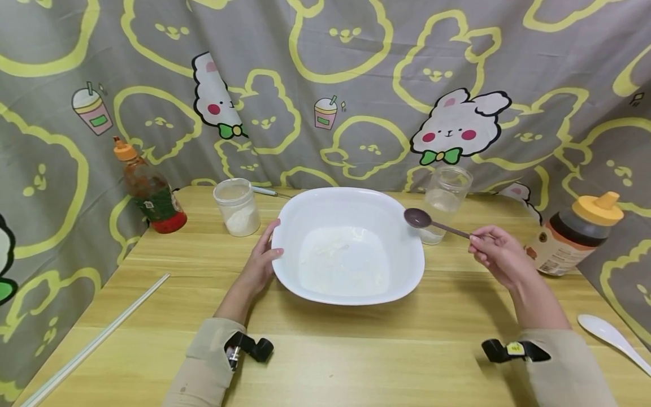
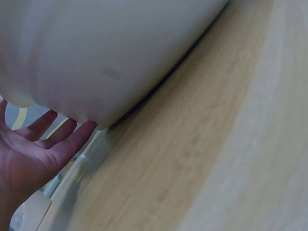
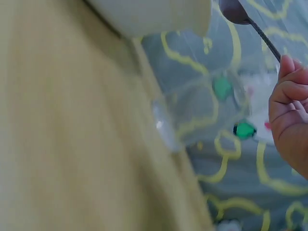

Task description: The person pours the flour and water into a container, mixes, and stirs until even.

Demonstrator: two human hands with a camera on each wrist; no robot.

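A white basin (image 1: pixel 351 195) stands on the table, with thin pale residue spread over its floor. My left hand (image 1: pixel 263 260) grips its left side, thumb at the rim and fingers spread against the outer wall; in the left wrist view those fingertips (image 2: pixel 86 126) touch the wall low down. My right hand (image 1: pixel 500 254) pinches the handle of a brown spoon (image 1: pixel 418 218), held level with its bowl over the basin's right rim. Behind the spoon stands a clear glass jar (image 1: pixel 447 192). In the right wrist view the curled right fingers (image 3: pixel 288 94) hold the spoon's handle end.
Left of the basin stand a jar of white powder (image 1: pixel 239 212) and a red sauce bottle (image 1: pixel 155 198). Long pale chopsticks (image 1: pixel 102 336) lie at left. A dark sauce bottle (image 1: pixel 574 234) and a white spoon (image 1: pixel 607 333) are at right. A patterned curtain (image 1: pixel 274 45) hangs behind.
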